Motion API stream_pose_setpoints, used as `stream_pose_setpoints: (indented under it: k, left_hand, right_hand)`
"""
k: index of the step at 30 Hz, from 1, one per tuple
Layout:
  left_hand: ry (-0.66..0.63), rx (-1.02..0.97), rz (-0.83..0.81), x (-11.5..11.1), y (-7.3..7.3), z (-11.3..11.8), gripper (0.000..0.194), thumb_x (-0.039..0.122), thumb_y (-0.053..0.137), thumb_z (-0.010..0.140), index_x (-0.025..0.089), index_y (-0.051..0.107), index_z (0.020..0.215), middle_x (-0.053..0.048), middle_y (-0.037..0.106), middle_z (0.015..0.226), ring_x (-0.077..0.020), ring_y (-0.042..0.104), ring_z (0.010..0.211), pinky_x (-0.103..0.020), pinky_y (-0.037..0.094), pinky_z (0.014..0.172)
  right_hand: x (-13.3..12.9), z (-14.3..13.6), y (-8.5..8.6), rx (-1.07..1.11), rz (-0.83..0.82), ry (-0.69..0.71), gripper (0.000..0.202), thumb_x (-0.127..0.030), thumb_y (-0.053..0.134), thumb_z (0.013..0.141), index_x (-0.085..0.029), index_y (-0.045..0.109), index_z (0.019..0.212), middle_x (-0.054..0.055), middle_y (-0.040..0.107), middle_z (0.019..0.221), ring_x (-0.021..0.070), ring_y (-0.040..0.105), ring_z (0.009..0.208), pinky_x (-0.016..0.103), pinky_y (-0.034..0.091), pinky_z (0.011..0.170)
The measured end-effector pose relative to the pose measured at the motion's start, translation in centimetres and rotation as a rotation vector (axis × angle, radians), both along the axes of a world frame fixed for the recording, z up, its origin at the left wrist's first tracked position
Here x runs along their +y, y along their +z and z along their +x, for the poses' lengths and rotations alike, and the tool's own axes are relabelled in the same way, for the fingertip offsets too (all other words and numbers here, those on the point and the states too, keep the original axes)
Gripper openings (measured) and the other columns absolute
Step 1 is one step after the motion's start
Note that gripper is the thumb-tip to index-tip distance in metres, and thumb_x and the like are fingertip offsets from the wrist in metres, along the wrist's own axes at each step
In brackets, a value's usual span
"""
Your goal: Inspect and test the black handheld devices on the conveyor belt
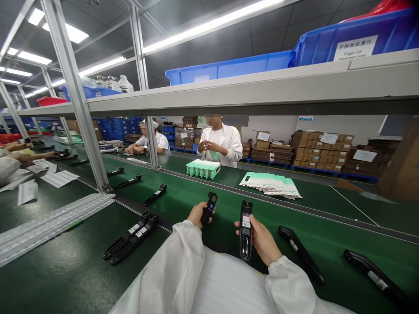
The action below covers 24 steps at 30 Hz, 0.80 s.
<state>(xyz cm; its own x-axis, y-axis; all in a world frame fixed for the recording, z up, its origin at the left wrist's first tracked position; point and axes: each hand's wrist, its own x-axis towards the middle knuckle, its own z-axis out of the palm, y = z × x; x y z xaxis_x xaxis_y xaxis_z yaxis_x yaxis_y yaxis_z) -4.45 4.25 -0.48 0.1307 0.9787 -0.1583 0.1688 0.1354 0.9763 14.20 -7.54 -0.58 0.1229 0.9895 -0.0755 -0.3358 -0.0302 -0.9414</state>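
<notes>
My left hand (197, 214) is closed round a black handheld device (209, 207), its small screen side facing me. In my right hand (262, 239) is a second black handheld device (245, 231), held upright with a white label and an open slot toward me. Both are over the green belt. To the right, a black device (303, 255) and another black device (376, 274) lie on the belt with their labels showing. At my left, a pair of labelled black devices (132, 235) rests side by side on the green table.
White metal strips (59, 222) lie at the left by an upright post (78, 96). More devices (155, 195) sit along the belt. Across it are green-white boxes (203, 169), flattened cartons (271, 185) and a person (220, 144). A shelf (229, 89) with blue bins (235, 67) spans overhead.
</notes>
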Motion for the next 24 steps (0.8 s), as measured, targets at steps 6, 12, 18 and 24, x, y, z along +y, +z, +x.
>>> stream_pose_setpoints:
  k: [6,12,18,24]
  left_hand:
    - [-0.211,-0.699,-0.342,-2.7,0.5,3.2,0.037,0.04,0.035,0.083,0.011,0.055,0.096,-0.005,0.058,0.072,-0.0089,0.05,0.049,-0.016,0.028,0.033]
    - [-0.316,-0.76,-0.372,-4.9,0.6,5.4,0.053,0.054,0.034,0.083,0.009,0.056,0.1,-0.005,0.058,0.067,-0.0099,0.05,0.047,-0.017,0.026,0.033]
    - [-0.325,-0.811,-0.348,-6.3,1.0,6.4,0.05,0.049,0.033,0.084,0.008,0.057,0.1,-0.007,0.059,0.069,-0.0107,0.05,0.05,-0.018,0.026,0.035]
    - [-0.249,-0.699,-0.226,-6.8,1.0,7.1,0.031,0.035,0.039,0.08,0.012,0.056,0.091,-0.006,0.057,0.071,-0.0098,0.047,0.051,-0.018,0.026,0.038]
  right_hand:
    - [1.4,1.2,-2.6,-0.585,-0.053,-0.074,0.035,-0.051,0.044,0.075,-0.019,0.057,0.072,0.004,0.066,0.069,0.0176,0.06,0.061,0.029,0.045,0.06]
    - [2.9,2.9,-4.9,-0.882,-0.027,-0.166,0.036,-0.03,0.051,0.07,-0.02,0.055,0.105,0.009,0.061,0.103,0.0257,0.056,0.098,0.036,0.039,0.085]
    - [2.8,3.4,-5.1,-1.089,0.015,-0.238,0.045,-0.024,0.046,0.072,-0.016,0.051,0.116,0.014,0.053,0.117,0.029,0.045,0.112,0.039,0.032,0.095]
    - [2.1,2.5,-2.9,-0.912,0.191,-0.37,0.038,-0.038,0.043,0.077,-0.022,0.055,0.11,0.009,0.057,0.112,0.0263,0.051,0.104,0.039,0.038,0.089]
